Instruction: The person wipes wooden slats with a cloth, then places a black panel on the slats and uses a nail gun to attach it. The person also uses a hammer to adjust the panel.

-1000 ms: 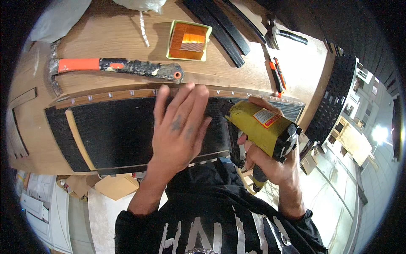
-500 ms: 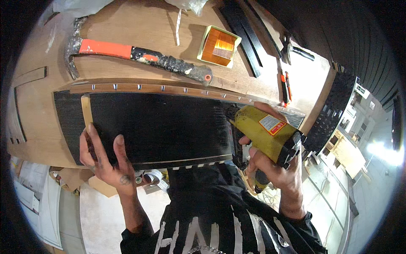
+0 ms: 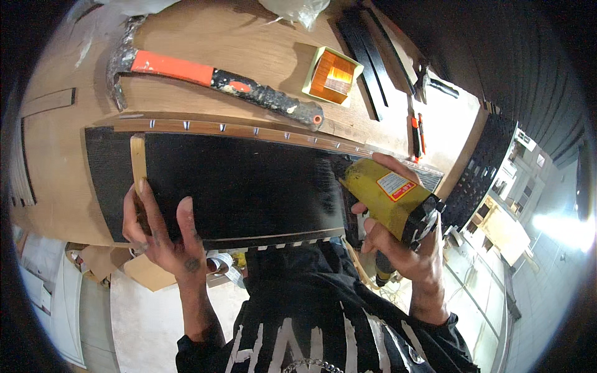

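A black wood-grain panel (image 3: 242, 180) lies across the near side of the bench. My left hand (image 3: 163, 233) is at its left part, fingers gripping the lower end of a narrow pale wooden strip (image 3: 137, 156) laid across it, thumb spread away over the panel. Wrapped around a yellow nail gun (image 3: 382, 189), my right hand (image 3: 404, 242) keeps the tool's dark nose at the panel's right part. The nailer's body and my own fingers hide much of the grip, and whether a finger presses the trigger cannot be made out.
Behind the panel runs a wooden edge strip (image 3: 239, 130) with slots. Beyond it lie a claw hammer (image 3: 180, 67), a small box of copper-coloured fasteners (image 3: 329, 87), black strips (image 3: 364, 56), an orange-and-black cutter (image 3: 416, 137) and another hammer (image 3: 426, 84). Clear plastic (image 3: 298, 9) sits farther back.
The bench things on the left and middle have shifted slightly rightward in view, my left hand and the wooden strip with them. The nail gun stays in nearly the same place.
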{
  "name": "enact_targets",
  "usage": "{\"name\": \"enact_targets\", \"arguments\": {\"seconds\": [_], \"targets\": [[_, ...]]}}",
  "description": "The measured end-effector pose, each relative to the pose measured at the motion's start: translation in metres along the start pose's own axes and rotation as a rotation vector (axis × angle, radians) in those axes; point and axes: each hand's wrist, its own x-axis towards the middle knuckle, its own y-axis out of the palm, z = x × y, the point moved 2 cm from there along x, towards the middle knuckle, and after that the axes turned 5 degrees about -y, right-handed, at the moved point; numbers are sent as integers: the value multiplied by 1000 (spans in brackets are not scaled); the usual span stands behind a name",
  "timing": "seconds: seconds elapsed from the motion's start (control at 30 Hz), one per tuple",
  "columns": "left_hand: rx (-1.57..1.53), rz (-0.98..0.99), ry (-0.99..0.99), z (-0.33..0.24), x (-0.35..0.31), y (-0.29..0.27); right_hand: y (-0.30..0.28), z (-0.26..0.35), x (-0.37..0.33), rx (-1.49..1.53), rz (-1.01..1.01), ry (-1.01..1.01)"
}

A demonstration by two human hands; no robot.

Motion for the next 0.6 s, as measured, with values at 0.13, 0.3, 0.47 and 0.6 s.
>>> {"name": "enact_targets", "arguments": {"seconds": [0.13, 0.3, 0.47, 0.6], "targets": [[-29, -11, -16, -2, 0, 1, 12, 4, 4, 74, 16, 9], [-22, -53, -22, -1, 0, 1, 15, 11, 5, 80, 12, 82], [-17, -23, 5, -1, 1, 0, 18, 7, 5, 21, -8, -18], [-32, -23, 2, -1, 2, 2, 20, 9, 5, 61, -20, 14]]}}
